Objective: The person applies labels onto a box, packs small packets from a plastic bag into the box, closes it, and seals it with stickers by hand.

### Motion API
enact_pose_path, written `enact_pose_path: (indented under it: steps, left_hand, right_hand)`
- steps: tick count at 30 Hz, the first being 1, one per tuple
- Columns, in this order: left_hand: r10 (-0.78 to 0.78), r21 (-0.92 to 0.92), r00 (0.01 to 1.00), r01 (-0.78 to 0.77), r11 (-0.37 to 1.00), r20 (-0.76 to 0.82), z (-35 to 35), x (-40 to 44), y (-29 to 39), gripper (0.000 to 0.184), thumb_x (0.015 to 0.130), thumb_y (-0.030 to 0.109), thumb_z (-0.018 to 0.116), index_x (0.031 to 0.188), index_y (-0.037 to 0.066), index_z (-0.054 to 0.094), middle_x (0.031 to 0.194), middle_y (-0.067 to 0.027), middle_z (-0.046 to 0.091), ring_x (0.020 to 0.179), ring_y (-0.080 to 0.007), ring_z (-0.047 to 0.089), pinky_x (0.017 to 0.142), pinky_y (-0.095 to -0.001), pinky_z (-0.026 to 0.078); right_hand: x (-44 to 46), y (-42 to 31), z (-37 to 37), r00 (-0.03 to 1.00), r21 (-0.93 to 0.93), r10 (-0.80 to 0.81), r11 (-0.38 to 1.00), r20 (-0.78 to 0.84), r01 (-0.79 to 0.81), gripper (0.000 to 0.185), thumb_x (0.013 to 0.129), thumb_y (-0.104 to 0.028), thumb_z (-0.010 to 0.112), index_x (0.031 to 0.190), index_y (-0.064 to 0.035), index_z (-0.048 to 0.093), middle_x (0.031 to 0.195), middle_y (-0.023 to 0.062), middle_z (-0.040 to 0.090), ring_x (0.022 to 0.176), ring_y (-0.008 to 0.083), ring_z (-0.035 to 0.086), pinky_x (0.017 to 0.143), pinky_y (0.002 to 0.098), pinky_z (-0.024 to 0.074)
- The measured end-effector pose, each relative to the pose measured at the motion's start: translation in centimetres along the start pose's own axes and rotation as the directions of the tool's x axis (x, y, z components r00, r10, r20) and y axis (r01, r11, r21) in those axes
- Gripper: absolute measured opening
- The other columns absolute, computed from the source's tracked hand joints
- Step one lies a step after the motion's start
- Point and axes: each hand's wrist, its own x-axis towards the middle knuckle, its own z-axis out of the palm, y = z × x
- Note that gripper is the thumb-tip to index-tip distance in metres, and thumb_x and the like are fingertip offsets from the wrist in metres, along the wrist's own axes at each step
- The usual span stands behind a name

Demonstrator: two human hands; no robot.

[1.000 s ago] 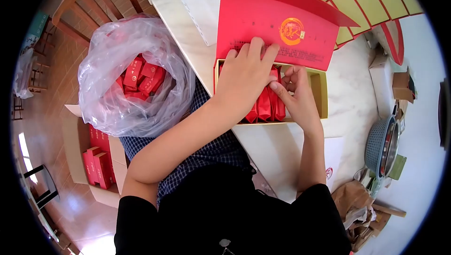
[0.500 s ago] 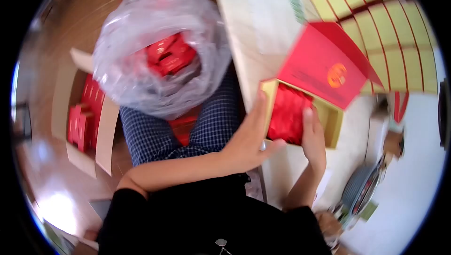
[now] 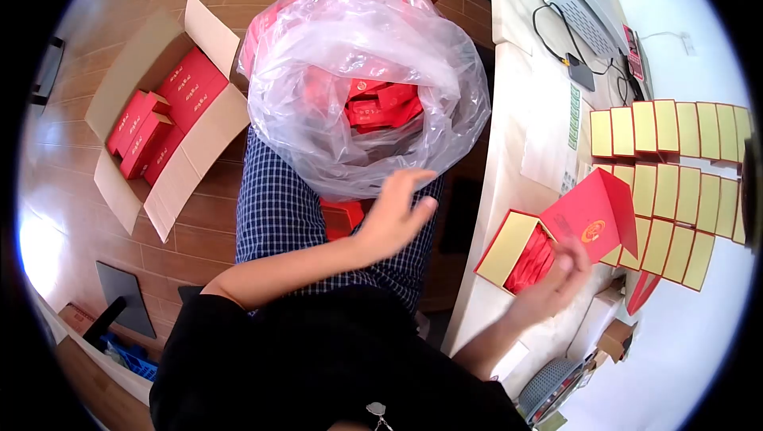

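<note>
An open box point(image 3: 499, 258) with a gold interior and a red lid point(image 3: 594, 212) folded back lies on the table. Crumpled glossy red material point(image 3: 531, 266) sits in it, next to a bare gold section on the left. My right hand point(image 3: 556, 278) hovers over the box's right side, slightly blurred, its fingers loosely bent and apart, with nothing visible in them. Over my lap, my left hand point(image 3: 397, 215) is open, thumb spread, fingertips at the lower edge of a clear plastic bag point(image 3: 302, 57). Small red packets point(image 3: 381, 105) show through the bag's mouth.
A cardboard carton point(image 3: 195, 157) holding red boxes point(image 3: 187, 89) stands on the floor at left. Rows of gold-and-red boxes point(image 3: 656, 185) line the table's right side. A white appliance point(image 3: 584, 10) with cables stands at the far end, beyond a pale sheet point(image 3: 548, 153).
My left hand has left the box and moved left to the bag. My right hand has come off the red material slightly. The view has swung right, and the box now sits angled.
</note>
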Motion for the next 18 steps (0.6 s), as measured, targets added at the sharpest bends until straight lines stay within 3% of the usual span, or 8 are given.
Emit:
enact_pose_path:
  steps: [2,5,6,9,12,14,17,18]
  left_hand:
    - [-0.063,-0.001,0.995,0.063,0.998,-0.08,-2.6,-0.2,-2.4,0.037,0.091,0.01,0.055,0.126,0.002,0.048,0.124,-0.0131,0.048,0.118,-0.0247,0.046,0.1,-0.0352,0.036]
    - [-0.204,-0.195,0.97,0.176,0.965,-0.135,-4.9,-1.4,-3.7,0.032,0.093,0.005,0.05,0.125,0.002,0.049,0.121,-0.0107,0.053,0.114,-0.0194,0.051,0.097,-0.0308,0.04]
    - [-0.221,-0.23,0.964,0.184,0.956,-0.148,-5.5,-1.8,-4.0,0.031,0.094,0.004,0.049,0.125,0.002,0.049,0.119,-0.0104,0.054,0.113,-0.0182,0.052,0.096,-0.0299,0.041]
    - [-0.358,-0.384,0.92,0.275,0.881,-0.162,-7.3,-3.0,-4.2,0.028,0.094,0.005,0.051,0.121,0.002,0.052,0.115,-0.0099,0.057,0.109,-0.0183,0.055,0.091,-0.0284,0.044]
    - [-0.404,-0.403,0.896,0.306,0.862,-0.185,-8.2,-3.8,-5.2,0.026,0.095,0.006,0.05,0.12,0.003,0.053,0.111,-0.0085,0.059,0.103,-0.0146,0.055,0.089,-0.0273,0.043]
    - [-0.404,-0.415,0.9,0.308,0.856,-0.165,-8.5,-3.7,-6.0,0.026,0.095,0.006,0.05,0.12,0.002,0.052,0.111,-0.0083,0.059,0.101,-0.014,0.054,0.089,-0.0273,0.043]
    - [-0.402,-0.46,0.902,0.294,0.838,-0.156,-8.5,-2.6,-7.1,0.027,0.095,0.007,0.05,0.121,0.002,0.051,0.109,-0.0083,0.059,0.099,-0.0132,0.054,0.089,-0.0274,0.043]
    - [-0.402,-0.492,0.902,0.281,0.824,-0.158,-8.6,-2.0,-7.4,0.027,0.095,0.008,0.05,0.121,0.001,0.05,0.108,-0.0083,0.059,0.098,-0.0129,0.054,0.089,-0.0275,0.043]
  right_hand:
    - [-2.0,-3.7,6.6,0.992,0.315,-0.055,0.949,0.115,0.017,0.022,0.098,-0.015,0.048,0.106,0.0028,0.059,0.096,0.0102,0.061,0.085,0.015,0.058,0.082,0.0291,0.047]
    - [-4.7,-1.4,17.3,0.811,0.219,0.171,0.913,0.56,-0.343,0.027,0.095,-0.02,0.057,0.113,0.0005,0.057,0.095,0.0102,0.063,0.082,0.0178,0.062,0.077,0.0294,0.0495]
    - [-6.5,3.0,21.9,0.695,0.241,0.329,0.773,0.639,-0.587,0.028,0.096,-0.023,0.056,0.112,0.0005,0.056,0.093,0.0107,0.063,0.081,0.0181,0.061,0.074,0.0302,0.0494]
    - [-7.2,7.2,28.9,0.852,-0.159,0.302,0.953,0.427,-0.257,0.043,0.09,-0.021,0.062,0.122,0.0031,0.046,0.107,0.0194,0.06,0.09,0.0334,0.062,0.083,0.0402,0.0482]
    - [-7.3,11.5,33.1,0.898,-0.322,0.329,0.918,0.292,-0.232,0.045,0.086,-0.019,0.066,0.12,0.0031,0.046,0.106,0.0235,0.061,0.099,0.0363,0.061,0.086,0.0413,0.0473]
    - [-7.0,12.4,33.5,0.854,-0.291,0.39,0.909,0.345,-0.298,0.049,0.085,-0.016,0.067,0.123,0.0028,0.044,0.112,0.0268,0.06,0.105,0.0394,0.059,0.089,0.044,0.046]
    - [-6.9,13.3,32.9,0.846,-0.323,0.41,0.896,0.341,-0.304,0.046,0.088,-0.015,0.064,0.125,0.0027,0.044,0.111,0.0226,0.061,0.101,0.0321,0.062,0.085,0.0392,0.0489]
    - [-7.0,12.9,31.6,0.769,-0.136,0.435,0.896,0.469,-0.423,0.043,0.09,-0.016,0.062,0.126,0.0012,0.045,0.114,0.0191,0.061,0.098,0.0292,0.062,0.083,0.0371,0.0491]
